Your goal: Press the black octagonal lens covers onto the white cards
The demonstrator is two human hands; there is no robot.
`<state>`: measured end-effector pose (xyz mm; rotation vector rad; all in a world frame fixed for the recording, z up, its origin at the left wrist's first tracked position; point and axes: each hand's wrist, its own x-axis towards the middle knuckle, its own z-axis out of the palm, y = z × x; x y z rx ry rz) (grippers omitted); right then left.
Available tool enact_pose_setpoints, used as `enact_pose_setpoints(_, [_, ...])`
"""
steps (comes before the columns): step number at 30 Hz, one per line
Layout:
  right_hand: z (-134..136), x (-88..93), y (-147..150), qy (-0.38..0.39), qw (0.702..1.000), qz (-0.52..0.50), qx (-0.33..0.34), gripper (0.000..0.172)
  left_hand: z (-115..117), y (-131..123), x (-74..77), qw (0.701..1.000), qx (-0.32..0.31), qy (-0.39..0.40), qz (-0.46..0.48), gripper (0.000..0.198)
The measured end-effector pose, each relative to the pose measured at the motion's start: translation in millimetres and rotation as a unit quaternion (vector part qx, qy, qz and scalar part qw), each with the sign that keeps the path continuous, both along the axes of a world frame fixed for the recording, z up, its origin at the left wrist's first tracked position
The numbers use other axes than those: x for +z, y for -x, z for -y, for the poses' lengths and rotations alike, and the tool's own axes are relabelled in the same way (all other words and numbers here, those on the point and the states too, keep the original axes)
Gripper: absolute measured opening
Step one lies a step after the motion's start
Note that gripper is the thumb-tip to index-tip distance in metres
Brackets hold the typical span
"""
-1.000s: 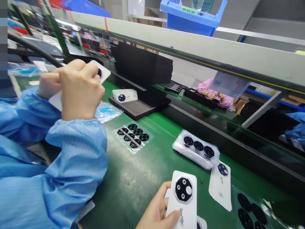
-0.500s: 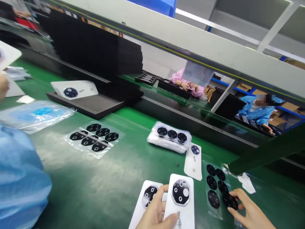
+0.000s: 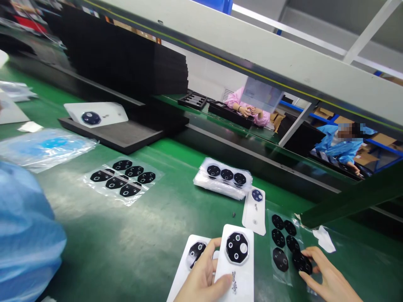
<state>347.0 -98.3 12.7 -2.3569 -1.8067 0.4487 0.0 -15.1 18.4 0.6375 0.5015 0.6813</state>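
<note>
My left hand (image 3: 197, 274) grips a white phone back panel (image 3: 245, 279), thumb across its front. On that panel sits a black octagonal camera piece with ring openings. A second white panel (image 3: 180, 274) lies partly behind the left hand. At the right, my right hand (image 3: 325, 274) pinches a black octagonal sticker (image 3: 301, 263) between thumb and fingers, at the lower corner of a clear sheet (image 3: 281, 277). Several more black stickers (image 3: 278, 238) are on this sheet. Whether the pinched one is fully off the film I cannot tell.
A stack of clear sticker sheets (image 3: 217, 189) and white panels (image 3: 253, 216) lie ahead. Another sticker sheet (image 3: 126, 200) is at left, near a black foam tray (image 3: 126, 138) bearing a panel. A person's blue sleeve (image 3: 25, 235) fills the left edge. A green post (image 3: 346, 201) slants at right.
Both hands keep their grips, with only a slight shift of the view. At the far left, another person's hand and the white panel it held have mostly gone out of view.
</note>
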Motion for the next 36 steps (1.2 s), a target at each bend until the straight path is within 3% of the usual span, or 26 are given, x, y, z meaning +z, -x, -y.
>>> enact_pose_setpoints(20, [0.0,3.4,3.4,-0.001,1.0,0.0,0.003,0.031,0.0,0.6,7.6,0.997,0.03,-0.02,-0.072,0.058])
enact_pose_setpoints(36, [1.6,0.4,1.4,-0.025,0.999,0.011,0.024,0.029,-1.0,0.8,7.8,0.997,0.032,-0.013,-0.07,0.06])
